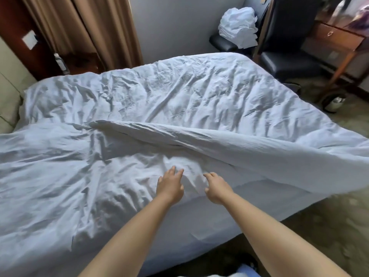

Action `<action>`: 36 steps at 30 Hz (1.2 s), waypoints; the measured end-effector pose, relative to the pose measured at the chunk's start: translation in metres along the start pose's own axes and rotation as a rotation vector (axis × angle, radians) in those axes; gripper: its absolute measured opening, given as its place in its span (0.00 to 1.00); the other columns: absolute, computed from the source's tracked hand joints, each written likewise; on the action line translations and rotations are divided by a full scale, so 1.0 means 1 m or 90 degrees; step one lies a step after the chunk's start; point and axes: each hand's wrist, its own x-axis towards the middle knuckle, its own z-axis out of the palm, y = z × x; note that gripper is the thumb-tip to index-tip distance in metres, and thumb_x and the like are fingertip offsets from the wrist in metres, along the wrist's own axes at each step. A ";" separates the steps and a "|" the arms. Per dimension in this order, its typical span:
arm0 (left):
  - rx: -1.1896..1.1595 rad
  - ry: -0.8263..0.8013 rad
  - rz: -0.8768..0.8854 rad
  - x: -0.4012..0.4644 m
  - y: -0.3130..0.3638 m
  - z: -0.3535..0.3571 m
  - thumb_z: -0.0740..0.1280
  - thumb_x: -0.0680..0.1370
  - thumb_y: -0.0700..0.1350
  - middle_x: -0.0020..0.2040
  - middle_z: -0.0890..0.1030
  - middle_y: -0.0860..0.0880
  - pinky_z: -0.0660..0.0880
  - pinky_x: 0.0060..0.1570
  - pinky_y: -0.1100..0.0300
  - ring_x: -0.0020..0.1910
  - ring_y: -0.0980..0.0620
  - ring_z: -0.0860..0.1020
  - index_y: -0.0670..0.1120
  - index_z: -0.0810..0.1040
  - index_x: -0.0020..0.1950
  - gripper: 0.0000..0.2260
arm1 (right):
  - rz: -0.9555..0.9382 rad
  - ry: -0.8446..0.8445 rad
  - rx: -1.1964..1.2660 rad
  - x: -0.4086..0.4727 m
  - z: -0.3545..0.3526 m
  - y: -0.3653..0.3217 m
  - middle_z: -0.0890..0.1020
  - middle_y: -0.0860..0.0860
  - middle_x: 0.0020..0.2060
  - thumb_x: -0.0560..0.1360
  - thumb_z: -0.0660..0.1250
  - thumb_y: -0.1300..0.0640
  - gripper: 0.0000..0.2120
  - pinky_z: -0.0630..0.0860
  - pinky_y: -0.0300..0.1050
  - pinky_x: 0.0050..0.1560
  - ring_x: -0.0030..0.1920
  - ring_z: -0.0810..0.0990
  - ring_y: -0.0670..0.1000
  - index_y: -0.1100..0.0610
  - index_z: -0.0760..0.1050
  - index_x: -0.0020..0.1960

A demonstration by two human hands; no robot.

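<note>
Both bare forearms reach out over the near edge of the bed (211, 220), which is spread from side to side with a crumpled white cotton bed cover (159, 92). The left hand (169, 186) lies palm down on the cover just inside that near edge, a little right of its middle, its fingers straight and slightly spread, their tips touching the cloth. The right hand (216, 188) lies just beside it, also palm down, fingers stretched forward and close together with the thumb held out to the side. Its fingertips rest on the cloth, and neither hand pinches or closes round anything. A small ridge of the cover stands up between the two hands. Just beyond them a long raised fold (229, 140) of the same cover runs slantwise from the middle of the bed towards its right edge, where the cloth hangs out past the near right corner above the mottled brown carpet (329, 226). Beyond the far right corner a heap of loose white linen (238, 27) sits on a black padded chair (287, 62), with a brown wooden drawer desk (337, 39) beside it. Tan pleated curtains (83, 27) hang behind the far edge.
</note>
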 end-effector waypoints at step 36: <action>-1.052 -0.009 -0.539 0.266 0.192 0.079 0.66 0.79 0.48 0.41 0.76 0.47 0.74 0.37 0.58 0.34 0.53 0.74 0.44 0.72 0.48 0.08 | 0.099 0.064 -0.206 0.194 -0.072 0.222 0.56 0.53 0.76 0.78 0.61 0.52 0.34 0.60 0.57 0.69 0.72 0.60 0.57 0.51 0.47 0.78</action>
